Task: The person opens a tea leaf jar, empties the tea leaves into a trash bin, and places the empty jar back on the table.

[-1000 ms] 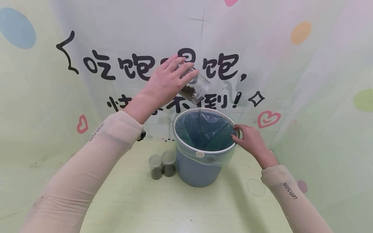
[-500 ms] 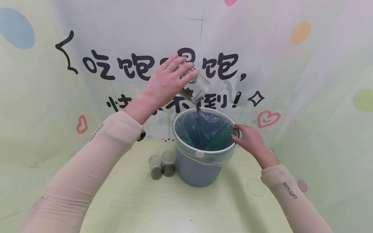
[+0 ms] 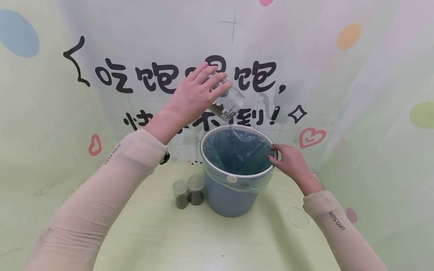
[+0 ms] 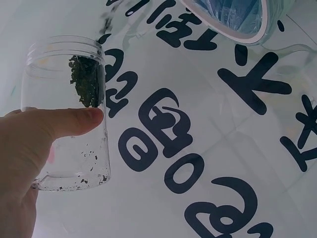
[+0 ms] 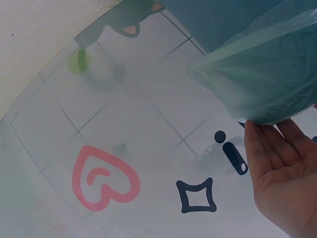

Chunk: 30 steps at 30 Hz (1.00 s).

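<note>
My left hand (image 3: pixel 194 90) grips a clear jar (image 3: pixel 234 101), tilted mouth-down above the bin. In the left wrist view, dark dried leaves (image 4: pixel 86 82) lie along the jar's wall near its mouth, and small flakes cling near the base. Some dark bits blur in the air just past the mouth. A blue trash can (image 3: pixel 230 199) with a white rim stands on the table, lined with a translucent bag (image 3: pixel 237 150). At its right side my right hand (image 3: pixel 291 160) holds the rim, fingers over the outside and thumb at the inner edge.
Two lidded clear jars (image 3: pixel 181 195) with dark contents stand close against the can's left side. The pale table (image 3: pixel 162 237) carries a few dark specks. Behind it hangs a printed curtain (image 3: pixel 190 34) with black lettering.
A dark clump of leaves dropped from the jar's mouth into the can half a second ago; a thinner trickle shows now. The jar holds less. Both hands stay in place.
</note>
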Motion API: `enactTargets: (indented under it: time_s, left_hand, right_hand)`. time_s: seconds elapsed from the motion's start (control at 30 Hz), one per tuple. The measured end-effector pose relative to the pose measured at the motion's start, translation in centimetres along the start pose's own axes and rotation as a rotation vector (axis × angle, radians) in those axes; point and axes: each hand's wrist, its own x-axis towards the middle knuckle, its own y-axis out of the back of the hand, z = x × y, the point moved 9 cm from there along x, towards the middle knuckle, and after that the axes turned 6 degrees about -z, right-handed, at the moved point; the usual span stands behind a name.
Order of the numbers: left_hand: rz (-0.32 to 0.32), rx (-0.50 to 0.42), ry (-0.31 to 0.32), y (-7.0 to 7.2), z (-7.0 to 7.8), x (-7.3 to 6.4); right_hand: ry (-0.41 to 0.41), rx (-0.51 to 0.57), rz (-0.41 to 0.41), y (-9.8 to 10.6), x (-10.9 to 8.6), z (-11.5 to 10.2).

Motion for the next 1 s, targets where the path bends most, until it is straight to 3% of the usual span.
enactTargets:
  time_s: [1.0]
  left_hand:
    - [0.051, 0.007, -0.004, -0.2, 0.08, -0.46]
  right_hand:
    - [0.0, 0.005, 0.003, -0.02, -0.08, -0.04]
